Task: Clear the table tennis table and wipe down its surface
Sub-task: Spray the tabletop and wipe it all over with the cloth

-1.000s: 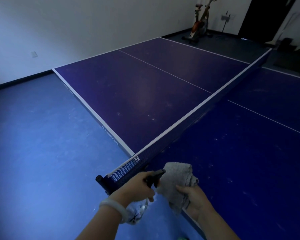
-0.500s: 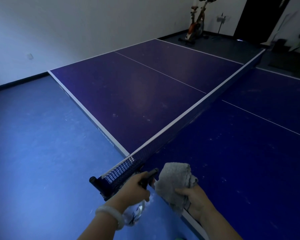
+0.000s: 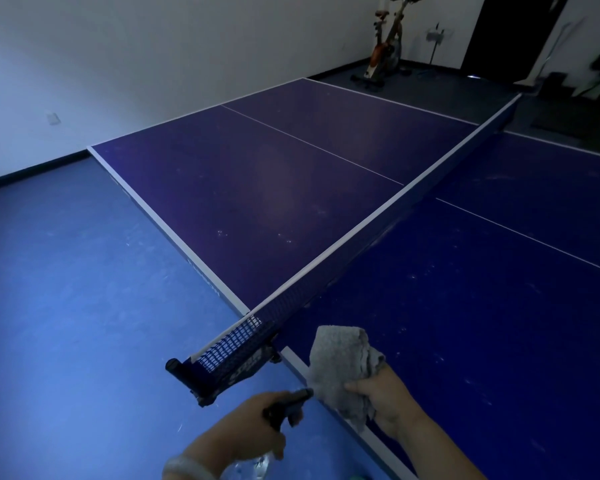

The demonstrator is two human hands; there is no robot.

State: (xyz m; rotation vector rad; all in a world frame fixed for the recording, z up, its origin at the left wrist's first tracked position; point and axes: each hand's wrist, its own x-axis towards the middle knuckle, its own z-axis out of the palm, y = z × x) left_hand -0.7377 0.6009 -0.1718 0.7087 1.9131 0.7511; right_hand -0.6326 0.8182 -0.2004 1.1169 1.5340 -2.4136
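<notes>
A dark blue table tennis table [image 3: 482,323] fills the view, with its net [image 3: 378,216] running from the near left corner to the far right. My right hand [image 3: 383,400] grips a crumpled grey cloth [image 3: 343,365] over the table's near side edge. My left hand [image 3: 253,427] holds a clear spray bottle by its black trigger head [image 3: 288,405], with the nozzle pointing at the cloth. The bottle's body [image 3: 253,464] hangs below my hand. White specks dot the table's surface on both sides of the net.
The net's black clamp post [image 3: 187,375] sticks out past the table edge near my left hand. Blue floor [image 3: 66,323] lies to the left. An exercise bike [image 3: 383,53] stands at the far wall, beside a dark doorway [image 3: 510,32].
Both hands have drawn back toward me from the net post, and the spray head has come away from the clamp. The view has tilted slightly upward.
</notes>
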